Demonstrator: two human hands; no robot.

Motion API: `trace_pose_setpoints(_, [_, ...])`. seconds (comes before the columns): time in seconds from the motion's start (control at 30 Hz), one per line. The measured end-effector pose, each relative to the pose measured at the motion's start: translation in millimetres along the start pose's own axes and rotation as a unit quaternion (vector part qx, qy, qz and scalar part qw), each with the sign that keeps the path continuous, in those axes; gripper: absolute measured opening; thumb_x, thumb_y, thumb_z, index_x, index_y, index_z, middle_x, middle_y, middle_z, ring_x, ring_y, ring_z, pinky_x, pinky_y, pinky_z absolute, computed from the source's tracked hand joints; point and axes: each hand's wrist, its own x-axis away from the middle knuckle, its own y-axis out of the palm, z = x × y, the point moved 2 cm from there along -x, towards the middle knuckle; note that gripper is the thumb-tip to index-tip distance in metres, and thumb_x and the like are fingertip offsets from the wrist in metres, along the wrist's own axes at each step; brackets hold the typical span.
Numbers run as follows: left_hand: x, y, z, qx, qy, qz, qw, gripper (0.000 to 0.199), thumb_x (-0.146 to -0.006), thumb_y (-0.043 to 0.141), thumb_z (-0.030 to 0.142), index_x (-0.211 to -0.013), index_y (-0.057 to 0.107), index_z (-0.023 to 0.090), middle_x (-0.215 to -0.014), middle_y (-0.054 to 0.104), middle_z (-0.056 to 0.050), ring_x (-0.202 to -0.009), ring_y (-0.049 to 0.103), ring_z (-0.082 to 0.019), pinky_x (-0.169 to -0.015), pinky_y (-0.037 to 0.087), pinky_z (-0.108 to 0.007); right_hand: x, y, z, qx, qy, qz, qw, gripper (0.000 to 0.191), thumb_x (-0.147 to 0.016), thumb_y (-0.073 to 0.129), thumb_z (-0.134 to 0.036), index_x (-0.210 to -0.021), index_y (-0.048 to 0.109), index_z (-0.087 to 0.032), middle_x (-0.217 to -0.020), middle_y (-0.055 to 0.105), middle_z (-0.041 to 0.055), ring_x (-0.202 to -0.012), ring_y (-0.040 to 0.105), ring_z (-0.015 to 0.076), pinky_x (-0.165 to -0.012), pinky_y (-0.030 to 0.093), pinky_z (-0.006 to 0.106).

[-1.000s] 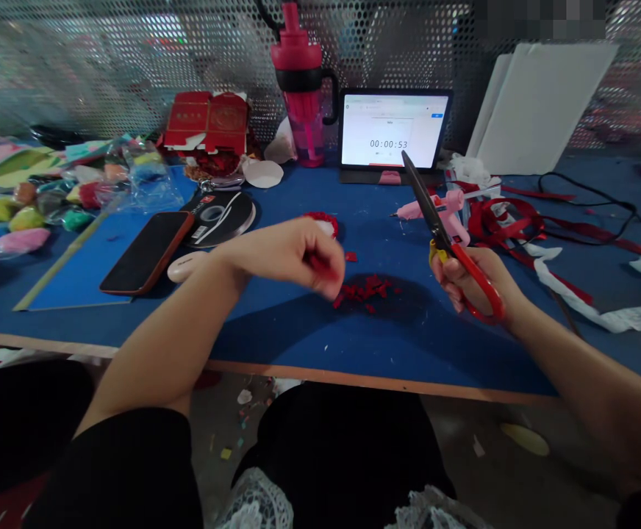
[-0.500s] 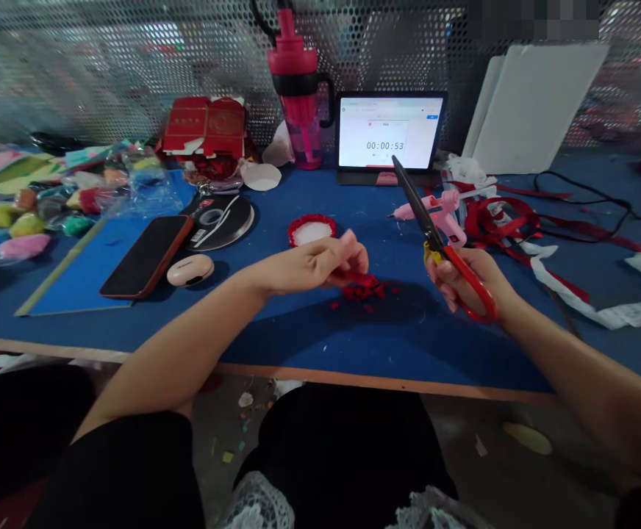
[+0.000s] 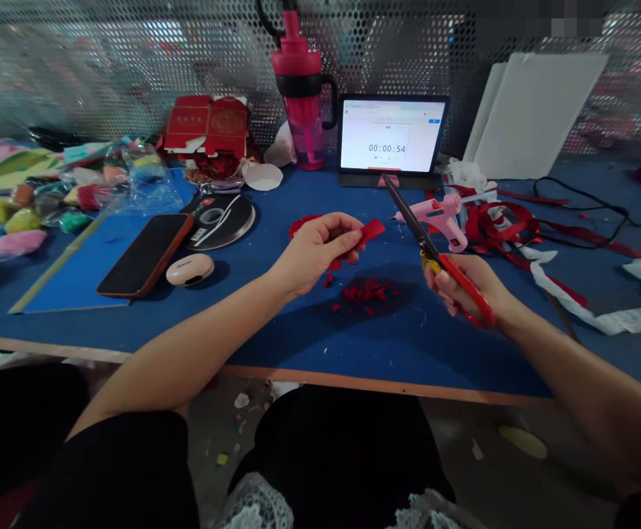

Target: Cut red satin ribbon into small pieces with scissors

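"Near the middle of the table (image 3: 276, 345), what's the left hand (image 3: 317, 250) pinching?"

"A red felt strip (image 3: 372, 233), twelve o'clock from the red snippets (image 3: 367, 292). The right hand (image 3: 461, 283) grips red-handled scissors (image 3: 412, 220), a pink glue gun (image 3: 439, 209) at one o'clock."

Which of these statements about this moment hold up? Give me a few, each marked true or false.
The left hand holds a red strip. True.
The right hand holds pliers. False: it holds red-handled scissors.
Red snippets lie in a small scatter on the blue table. True.
The tablet shows a timer reading 00:00:54. True.
The tumbler lies on its side. False: it stands upright.
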Motion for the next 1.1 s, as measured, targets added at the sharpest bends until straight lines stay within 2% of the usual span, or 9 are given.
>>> trace_pose_setpoints(0.07, [0, -1.1, -1, 0.031, 0.005, 0.01, 0.999, 0.015, -0.081, 0.067, 0.022, -0.08, 0.055, 0.015, -0.067, 0.062, 0.003, -0.05, 0.053, -0.004, -0.049, 0.042, -0.015, -1, 0, 2, 0.012, 0.008, -0.005, 1.0, 0.055, -0.071, 0.06, -0.073, -0.076, 0.052, -0.019, -0.05, 0.041, -0.0077, -0.035, 0.042, 0.007, -0.034, 0.038, 0.021])
trace_pose_setpoints(0.13, [0, -1.4, -1, 0.043, 0.016, 0.013, 0.999, 0.018, -0.084, 0.066, 0.025, -0.078, 0.052, 0.016, -0.061, 0.06, 0.004, -0.042, 0.047, -0.002, -0.042, 0.035, -0.013, -1, 0, 4, 0.022, 0.013, -0.009, 1.0, 0.056, -0.072, 0.058, -0.074, -0.079, 0.052, -0.019, -0.051, 0.039, -0.008, -0.036, 0.04, 0.0069, -0.035, 0.037, 0.022])
trace_pose_setpoints(0.23, [1, -0.9, -1, 0.052, 0.042, 0.022, 0.998, 0.016, -0.09, 0.058, 0.023, -0.077, 0.05, 0.016, -0.052, 0.052, 0.007, -0.037, 0.037, -0.001, -0.038, 0.026, -0.013, -1, -3, 7, 0.074, -0.012, -0.036, 0.997, 0.055, -0.077, 0.053, -0.072, -0.088, 0.054, -0.018, -0.058, 0.043, -0.0055, -0.042, 0.043, 0.008, -0.039, 0.037, 0.022])
trace_pose_setpoints(0.4, [0, 0.9, 1, 0.062, 0.059, 0.052, 0.995, 0.012, -0.092, 0.051, 0.012, -0.08, 0.051, 0.015, -0.058, 0.051, 0.006, -0.045, 0.042, -0.001, -0.046, 0.035, -0.013, 0, -5, 5, 0.176, -0.052, -0.066, 0.981, 0.048, -0.086, 0.044, -0.064, -0.096, 0.054, -0.018, -0.066, 0.049, -0.0018, -0.05, 0.047, 0.0104, -0.047, 0.036, 0.024])
trace_pose_setpoints(0.63, [3, 2.7, 3, 0.061, 0.072, 0.044, 0.995, 0.011, -0.089, 0.059, 0.019, -0.081, 0.053, 0.015, -0.063, 0.054, 0.006, -0.048, 0.049, -0.003, -0.049, 0.042, -0.016, 0, -2, -5, 0.291, -0.046, -0.045, 0.955, 0.052, -0.082, 0.04, -0.069, -0.088, 0.052, -0.018, -0.064, 0.054, 0.0011, -0.049, 0.045, 0.0131, -0.05, 0.032, 0.026])
trace_pose_setpoints(0.8, [5, 3.5, 3, 0.081, 0.07, 0.036, 0.994, 0.013, -0.09, 0.051, 0.013, -0.078, 0.051, 0.016, -0.062, 0.055, 0.005, -0.047, 0.047, -0.003, -0.048, 0.041, -0.015, 1, 1, -8, 0.349, -0.03, -0.042, 0.936, 0.054, -0.082, 0.036, -0.069, -0.089, 0.053, -0.018, -0.064, 0.054, 0.0029, -0.052, 0.048, 0.0169, -0.053, 0.031, 0.028])
trace_pose_setpoints(1.0, [6, 2.2, 7, 0.095, 0.095, 0.05, 0.99, 0.015, -0.09, 0.045, 0.011, -0.076, 0.047, 0.017, -0.06, 0.051, 0.006, -0.046, 0.042, -0.002, -0.046, 0.034, -0.014, 1, 0, -10, 0.356, -0.028, -0.054, 0.933, 0.053, -0.082, 0.035, -0.067, -0.091, 0.052, -0.018, -0.063, 0.054, 0.0024, -0.05, 0.046, 0.0161, -0.052, 0.03, 0.028])
trace_pose_setpoints(1.1, [7, 5.1, 6, 0.08, 0.077, 0.022, 0.994, 0.015, -0.089, 0.045, 0.009, -0.076, 0.048, 0.016, -0.057, 0.05, 0.006, -0.044, 0.04, -0.002, -0.044, 0.033, -0.014, 1, 1, -10, 0.366, -0.03, -0.051, 0.929, 0.053, -0.082, 0.034, -0.068, -0.09, 0.052, -0.018, -0.063, 0.054, 0.0028, -0.051, 0.047, 0.0166, -0.053, 0.03, 0.028])
